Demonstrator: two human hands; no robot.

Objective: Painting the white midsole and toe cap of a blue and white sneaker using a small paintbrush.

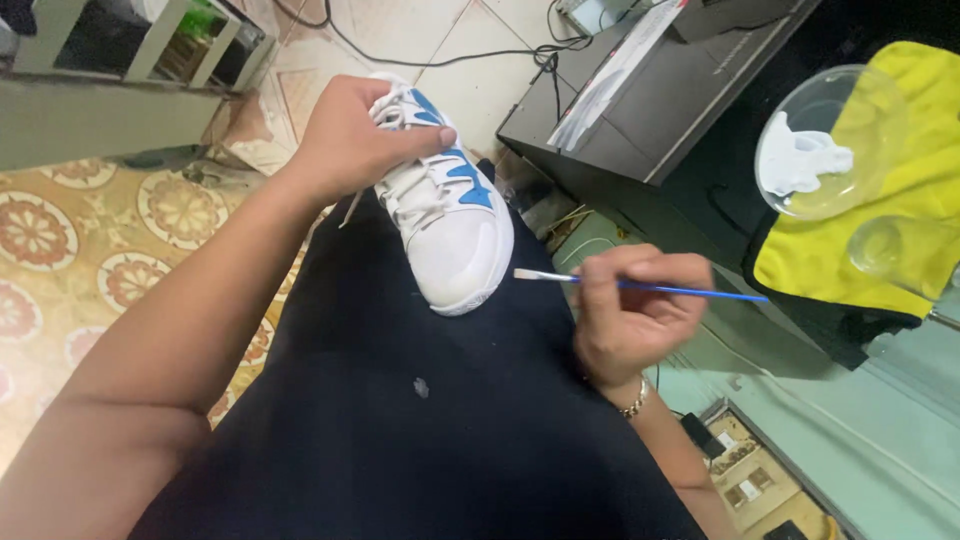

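1. On the dark-clothed lap (400,420), nearest the viewer, lies a small pale paint fleck (421,387), below the white sneaker (450,225).
2. Just right of the sneaker's toe, the right hand (625,320) has its fingers pinched together on a thin blue paintbrush (640,287), whose pale bristles nearly touch the toe; a beaded bracelet (634,404) circles the wrist.
3. The sneaker, white with blue side markings, rests on the lap near the knee, toe pointing toward the viewer.
4. At the sneaker's laced collar, the left hand (345,140) is clamped over the shoe, thumb pressed across the laces.
5. Well right of the sneaker, a clear plastic dish (830,140) holding white paint sits on a yellow cloth (890,240).
6. Beyond the sneaker, black cables (440,58) trail over the tiled floor (100,230).
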